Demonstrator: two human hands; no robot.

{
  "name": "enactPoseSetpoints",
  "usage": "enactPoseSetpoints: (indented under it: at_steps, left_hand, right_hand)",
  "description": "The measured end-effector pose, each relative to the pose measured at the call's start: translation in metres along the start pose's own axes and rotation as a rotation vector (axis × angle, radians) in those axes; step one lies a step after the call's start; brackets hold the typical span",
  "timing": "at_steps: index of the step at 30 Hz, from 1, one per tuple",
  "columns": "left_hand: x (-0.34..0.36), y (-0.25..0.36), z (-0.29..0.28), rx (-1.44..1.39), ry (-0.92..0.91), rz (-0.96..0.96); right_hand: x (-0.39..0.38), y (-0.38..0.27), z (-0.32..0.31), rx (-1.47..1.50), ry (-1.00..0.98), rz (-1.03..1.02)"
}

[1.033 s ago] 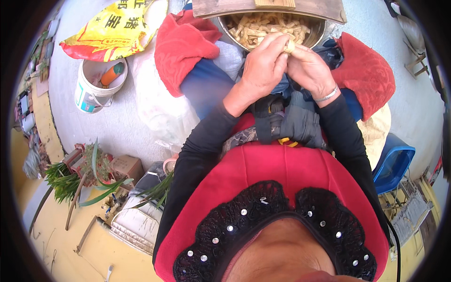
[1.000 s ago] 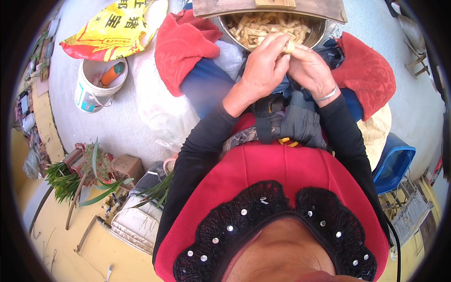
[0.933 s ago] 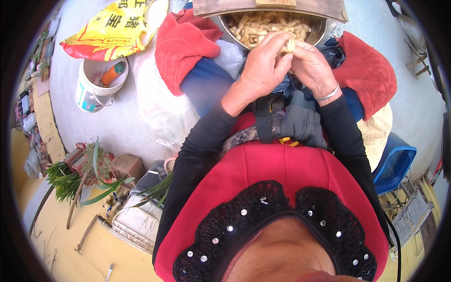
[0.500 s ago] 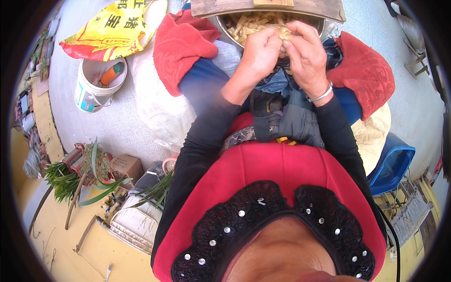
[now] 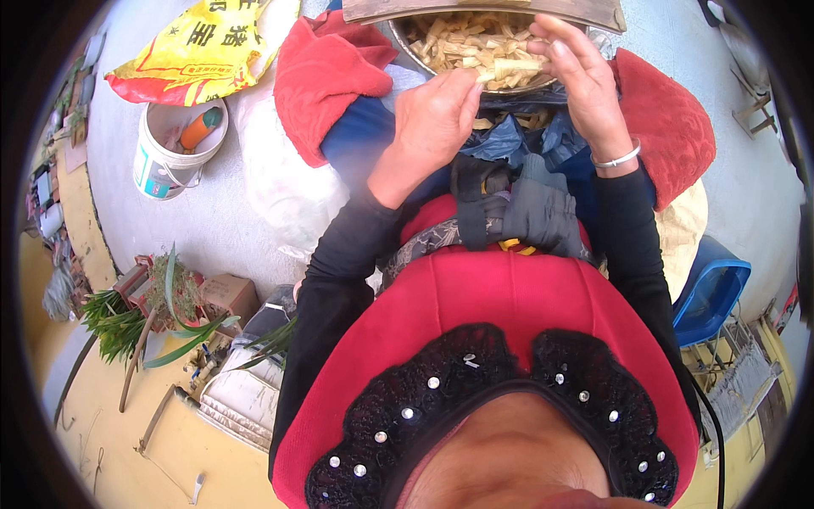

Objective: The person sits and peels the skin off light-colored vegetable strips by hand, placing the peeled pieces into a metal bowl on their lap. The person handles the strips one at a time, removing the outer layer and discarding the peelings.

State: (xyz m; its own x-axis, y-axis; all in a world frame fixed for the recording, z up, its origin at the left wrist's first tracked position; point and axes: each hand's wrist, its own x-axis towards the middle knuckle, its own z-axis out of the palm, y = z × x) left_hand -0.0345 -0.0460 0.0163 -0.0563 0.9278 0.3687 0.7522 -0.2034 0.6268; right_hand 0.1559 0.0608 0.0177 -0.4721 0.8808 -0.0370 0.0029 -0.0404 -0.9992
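Note:
My left hand [image 5: 432,117] pinches one end of a pale, fibrous strip [image 5: 510,68] above a steel pot [image 5: 405,47]. My right hand [image 5: 587,92] is raised just beyond the strip's other end, its curled fingers apart; whether a fingertip touches the strip is unclear. The pot holds several pale cut pieces [image 5: 454,38], and a wooden board [image 5: 407,12] lies over its far part. Dark blue plastic [image 5: 507,144] with more pale pieces lies below the pot, between my legs, which have red cloths [image 5: 326,81] over the knees.
At the left are a yellow sack [image 5: 191,59] and a white bucket [image 5: 153,174] with an orange object inside. Plants [image 5: 114,327], a cardboard box [image 5: 231,299] and pipes stand lower left. A blue plastic tub [image 5: 708,288] sits at the right, near a wooden stand [image 5: 750,110].
My hands, earlier together around the small piece, have drawn apart, left hand leftward and right hand up and rightward. The right fingers have loosened, and more of the strip shows.

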Motion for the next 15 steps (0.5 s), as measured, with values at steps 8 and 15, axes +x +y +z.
enactPoseSetpoints:
  at_steps: [8, 15]
  left_hand:
    - [0.021, -0.003, 0.002, -0.286, -0.206, -0.008]
    - [0.022, -0.009, -0.016, -0.939, -0.581, -0.494]
  right_hand:
    - [0.008, -0.038, 0.006, -0.861, -0.378, -0.458]
    - [0.002, -0.055, -0.004, -0.851, -0.495, -0.364]
